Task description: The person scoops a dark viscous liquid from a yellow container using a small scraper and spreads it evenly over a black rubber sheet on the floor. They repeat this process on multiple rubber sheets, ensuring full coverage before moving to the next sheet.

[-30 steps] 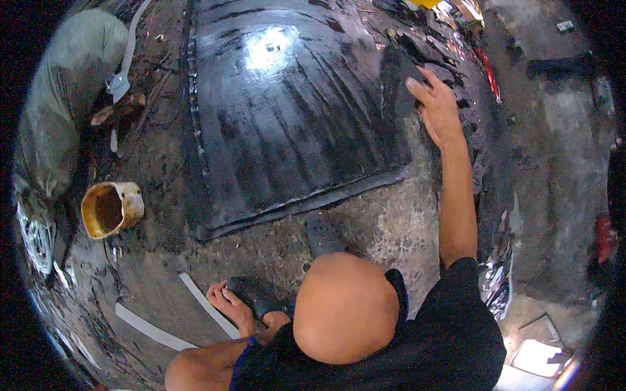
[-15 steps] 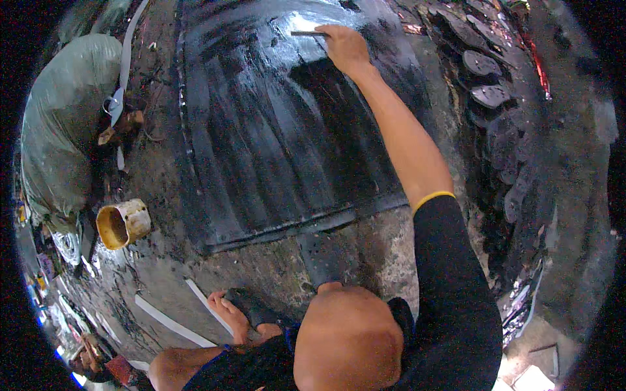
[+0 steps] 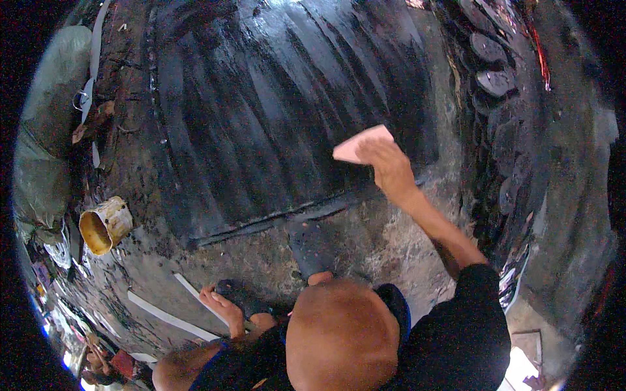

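A right hand [image 3: 388,166] clamps a pink flat piece [image 3: 349,150] at four o'clock over a streaked black sheet [image 3: 261,130]; at seven, the left hand [image 3: 222,305], grip impossible to tell, sits beside a dark shoe [image 3: 242,295]; a stained pot [image 3: 119,215] lies at eight.

Hands, two: one right hand [image 3: 392,171], right of centre; one left hand [image 3: 222,305], lower left; pink pad [image 3: 352,147], one, centre; dark sheet [image 3: 280,143], one, upper centre; dark shoes [image 3: 310,247], two, below centre; bare knees [image 3: 342,335], two, bottom; stained cup [image 3: 116,215], one, left; green sack [image 3: 49,117], at least one, left; pale strips [image 3: 166,313], at least two, lower left; red strip [image 3: 538,55], one, upper right; dark flat pieces [image 3: 495,83], several, right side, overlapping too much for exact count.
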The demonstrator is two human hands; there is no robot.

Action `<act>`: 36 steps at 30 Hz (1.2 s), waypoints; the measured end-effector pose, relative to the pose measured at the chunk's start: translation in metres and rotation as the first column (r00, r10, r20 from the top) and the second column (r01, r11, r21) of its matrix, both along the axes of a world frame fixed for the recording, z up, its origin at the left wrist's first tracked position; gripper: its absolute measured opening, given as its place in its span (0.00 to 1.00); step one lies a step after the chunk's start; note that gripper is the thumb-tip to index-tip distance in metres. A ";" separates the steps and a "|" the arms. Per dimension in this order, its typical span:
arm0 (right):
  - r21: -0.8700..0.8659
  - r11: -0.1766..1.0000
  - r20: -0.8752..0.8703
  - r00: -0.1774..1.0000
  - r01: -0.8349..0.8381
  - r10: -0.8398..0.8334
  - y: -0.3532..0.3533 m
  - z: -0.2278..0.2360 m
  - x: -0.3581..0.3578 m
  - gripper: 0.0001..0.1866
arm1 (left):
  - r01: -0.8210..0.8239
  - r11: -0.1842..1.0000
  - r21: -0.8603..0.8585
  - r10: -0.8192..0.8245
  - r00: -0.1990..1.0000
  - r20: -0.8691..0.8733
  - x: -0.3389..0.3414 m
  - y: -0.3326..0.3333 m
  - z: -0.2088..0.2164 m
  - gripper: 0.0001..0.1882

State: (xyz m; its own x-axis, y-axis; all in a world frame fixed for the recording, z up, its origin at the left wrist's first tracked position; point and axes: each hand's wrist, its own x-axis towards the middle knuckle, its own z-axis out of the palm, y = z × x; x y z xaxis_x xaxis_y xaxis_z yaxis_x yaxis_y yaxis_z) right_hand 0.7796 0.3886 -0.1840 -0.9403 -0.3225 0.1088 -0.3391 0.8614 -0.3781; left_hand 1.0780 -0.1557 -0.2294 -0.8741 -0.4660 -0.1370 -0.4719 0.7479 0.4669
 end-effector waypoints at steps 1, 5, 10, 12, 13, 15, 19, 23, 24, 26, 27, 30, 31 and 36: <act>0.005 1.000 0.024 0.999 0.030 -0.030 -0.006 -0.002 0.030 0.19 | -0.028 0.999 0.045 0.029 0.999 -0.018 -0.001 0.003 0.004 0.22; 0.023 0.990 0.043 0.989 0.142 -0.143 -0.017 0.007 0.087 0.19 | -0.020 1.000 0.016 0.021 0.998 -0.062 0.000 -0.001 -0.009 0.22; -0.045 0.987 0.057 0.987 0.153 -0.151 -0.008 0.009 0.091 0.19 | -0.032 0.991 0.127 0.048 0.991 -0.125 -0.003 0.003 -0.015 0.22; -0.265 0.926 0.284 0.940 0.269 -0.192 -0.013 0.045 0.040 0.16 | -0.069 0.979 0.189 0.097 0.985 -0.140 0.003 -0.006 -0.018 0.22; -0.234 0.886 0.435 0.858 0.400 -0.272 -0.017 0.069 0.014 0.17 | -0.050 0.987 0.152 0.074 0.985 -0.155 0.001 -0.004 -0.014 0.21; -0.264 0.856 0.319 0.877 0.445 -0.358 0.024 0.079 -0.043 0.21 | -0.012 0.991 0.133 0.026 0.995 -0.100 -0.013 0.009 -0.005 0.21; -0.647 0.625 0.442 0.883 0.437 -0.159 0.013 0.108 -0.152 0.22 | -0.048 0.993 0.104 0.062 0.989 -0.132 0.003 -0.005 -0.011 0.20; -0.375 0.843 -0.024 0.904 0.387 -0.426 0.009 0.061 -0.242 0.20 | -0.029 0.996 0.081 0.039 0.992 -0.117 -0.004 0.003 -0.010 0.20; -0.288 0.875 -0.181 0.875 0.389 -0.448 -0.003 0.044 -0.260 0.19 | -0.044 0.997 0.068 0.052 0.990 -0.127 0.002 -0.001 -0.016 0.20; -0.157 0.921 -0.458 0.800 0.357 -0.388 -0.022 0.028 -0.282 0.19 | -0.032 0.996 0.080 0.041 0.993 -0.114 0.002 0.002 -0.022 0.21; 0.128 0.901 -0.325 0.876 0.414 -0.356 -0.036 0.016 -0.278 0.19 | -0.011 0.996 0.092 0.019 0.996 -0.086 -0.003 0.007 -0.010 0.21; 0.152 0.979 -0.253 0.962 0.139 -0.098 -0.109 -0.025 -0.227 0.19 | -0.017 1.000 -0.004 0.016 0.992 -0.129 0.017 -0.015 -0.034 0.22; 0.040 0.994 -0.113 0.989 0.098 -0.093 -0.137 -0.007 -0.195 0.18 | -0.071 0.997 0.007 0.071 0.989 -0.127 0.015 -0.015 -0.029 0.23; -0.167 0.942 -0.339 0.880 0.291 -0.332 -0.032 0.031 -0.198 0.18 | -0.125 0.974 0.191 0.144 0.985 -0.092 0.011 -0.002 -0.014 0.23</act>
State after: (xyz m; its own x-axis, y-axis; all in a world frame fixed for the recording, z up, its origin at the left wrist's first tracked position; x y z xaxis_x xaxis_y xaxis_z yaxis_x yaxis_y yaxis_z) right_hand 0.5820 0.3567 -0.1532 -0.8809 0.0139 0.4732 -0.1893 0.9058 -0.3791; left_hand 1.0890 -0.1577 -0.2437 -0.8190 -0.5557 -0.1428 -0.5039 0.5776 0.6423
